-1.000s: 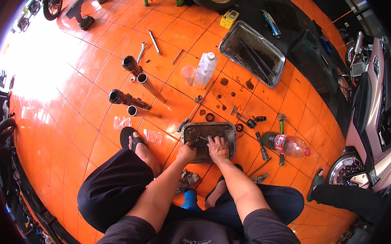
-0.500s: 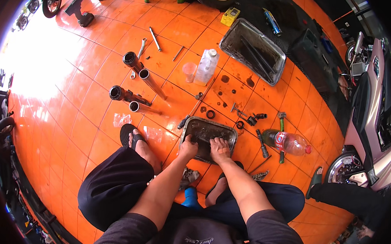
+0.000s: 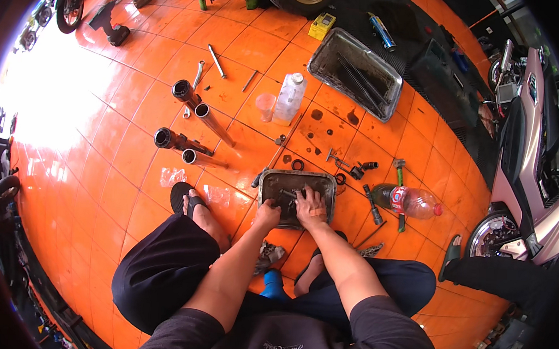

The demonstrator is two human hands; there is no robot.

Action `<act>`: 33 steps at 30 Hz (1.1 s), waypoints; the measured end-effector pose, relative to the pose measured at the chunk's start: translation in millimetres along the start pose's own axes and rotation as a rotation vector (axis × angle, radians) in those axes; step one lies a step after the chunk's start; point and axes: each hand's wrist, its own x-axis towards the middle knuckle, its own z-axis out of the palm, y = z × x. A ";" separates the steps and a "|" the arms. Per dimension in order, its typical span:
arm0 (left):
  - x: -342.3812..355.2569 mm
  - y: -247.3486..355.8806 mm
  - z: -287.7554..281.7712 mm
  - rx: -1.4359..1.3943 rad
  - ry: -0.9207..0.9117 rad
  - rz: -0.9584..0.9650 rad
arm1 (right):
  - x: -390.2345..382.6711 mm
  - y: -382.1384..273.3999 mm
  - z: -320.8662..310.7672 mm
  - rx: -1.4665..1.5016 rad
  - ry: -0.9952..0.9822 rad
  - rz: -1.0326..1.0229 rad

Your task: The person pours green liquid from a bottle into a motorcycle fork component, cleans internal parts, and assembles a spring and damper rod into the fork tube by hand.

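Note:
A shallow metal tray (image 3: 325, 183) holding dark grime and small dark metal pieces (image 3: 288, 196) sits before me. My left hand (image 3: 266, 215) is at its left side, fingers curled closed; what they hold is hidden. My right hand (image 3: 310, 208) reaches inside beside the pieces, fingers bent but apart. Rubber rings (image 3: 297, 165), an assembly of black fittings (image 3: 355, 171), a dark tool (image 3: 373, 204), a green-handled hammer (image 3: 400, 171) and a bottle (image 3: 417, 202) of dark liquid lie around the tray. A stained rag (image 3: 269, 256) is below it.
Upright fork tubes (image 3: 212, 123) stand left; a clear jug (image 3: 291, 99) and cup (image 3: 264, 107) behind. A larger tray (image 3: 327, 47) holds long springs. Wrenches (image 3: 199, 73) and a drill (image 3: 107, 26) lie farther back. A scooter (image 3: 516, 187) and another person's leg (image 3: 489, 280) are right.
My right hand's fingers drew back, then reached farther into the tray again. My left hand stays at the tray's left side. The view has shifted slightly.

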 end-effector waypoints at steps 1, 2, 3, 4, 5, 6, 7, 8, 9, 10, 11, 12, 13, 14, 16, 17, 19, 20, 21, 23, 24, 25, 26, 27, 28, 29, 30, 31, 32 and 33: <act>4.6 -2.0 0.3 -0.027 -0.037 -0.022 | -3.0 2.7 3.8 -0.045 -0.017 -0.088; 8.1 -4.8 0.8 -0.054 -0.073 -0.044 | -6.5 5.2 9.2 -0.090 -0.035 -0.176; 9.3 -9.2 1.7 -0.055 -0.075 -0.061 | -10.6 6.4 13.8 -0.136 -0.052 -0.264; 10.0 -11.6 2.4 -0.060 -0.074 -0.076 | -11.2 2.4 10.8 -0.094 -0.067 -0.296; 11.2 -13.2 3.5 -0.065 -0.073 -0.091 | -8.0 1.0 7.0 -0.055 -0.111 -0.199; 13.0 -13.5 5.3 -0.083 -0.075 -0.078 | -3.3 0.4 2.4 -0.015 -0.155 -0.102; 11.1 -11.7 4.5 -0.092 -0.079 -0.066 | -1.6 -2.4 0.0 0.030 -0.199 0.000; 9.2 -9.9 3.8 -0.101 -0.082 -0.055 | -3.9 -3.6 7.3 -0.089 -0.145 0.030; 7.2 -7.5 3.8 -0.074 -0.072 -0.072 | -5.6 -3.0 9.9 -0.074 -0.170 -0.069; 4.8 -2.2 2.4 -0.051 -0.060 -0.087 | -5.8 -1.0 10.0 -0.062 -0.192 -0.170; 3.2 1.1 0.2 -0.029 -0.048 -0.102 | -6.1 -0.6 10.7 -0.050 -0.213 -0.272; 2.8 -0.7 -2.2 -0.034 -0.063 -0.098 | -8.4 -3.0 12.9 -0.016 -0.160 -0.220; 1.4 -3.6 -3.2 -0.045 -0.077 -0.095 | -6.9 -4.4 11.0 -0.019 -0.162 -0.131; 0.7 -5.3 -3.6 -0.055 -0.092 -0.093 | -5.0 -5.5 9.0 -0.022 -0.164 -0.043; 5.2 2.2 -1.5 -0.024 -0.062 -0.093 | 1.2 -2.2 4.6 -0.055 -0.195 -0.116; 5.0 4.0 -1.7 -0.004 -0.050 -0.094 | 1.3 -2.5 3.6 -0.033 -0.223 -0.094; 5.2 -7.4 -0.5 -0.081 -0.063 -0.082 | 2.7 -2.0 -1.2 0.000 -0.273 -0.057; 8.1 -10.5 1.6 -0.127 -0.066 -0.072 | 3.3 -1.6 2.0 0.089 -0.150 0.127; 13.7 -10.3 4.3 -0.146 -0.064 -0.063 | 6.7 2.5 4.9 0.015 -0.163 0.045; 17.6 -11.6 6.3 -0.162 -0.073 -0.051 | 5.8 5.4 6.8 -0.117 -0.199 -0.099; 16.6 -14.5 7.7 -0.180 -0.085 -0.070 | 3.2 8.8 6.4 -0.156 -0.257 -0.180; 15.0 -12.5 7.0 -0.205 -0.092 -0.086 | 3.9 7.8 1.3 -0.113 -0.270 -0.052; 13.1 -9.1 5.7 -0.229 -0.100 -0.102 | 4.8 5.7 -2.8 -0.069 -0.281 0.076; 14.9 -7.0 6.4 -0.219 -0.092 -0.096 | 6.0 5.8 -5.0 -0.025 -0.291 0.205; 17.9 -8.7 8.9 -0.213 -0.082 -0.091 | 7.1 8.6 -5.5 -0.048 -0.339 0.128; 21.2 -16.4 11.9 -0.200 -0.073 -0.092 | 6.0 9.7 -3.0 -0.064 -0.391 0.053; 23.9 -24.5 14.8 -0.227 -0.073 -0.087 | 4.2 10.0 -0.2 -0.080 -0.443 -0.023; 27.4 -27.6 15.5 -0.259 -0.068 -0.077 | 6.7 4.5 -4.2 -0.033 -0.440 0.081; 30.4 -31.0 16.3 -0.293 -0.061 -0.067 | 8.6 -3.7 -7.1 0.013 -0.436 0.182; 32.7 -34.6 17.4 -0.300 -0.089 -0.059 | 9.9 -9.9 -11.2 0.060 -0.432 0.281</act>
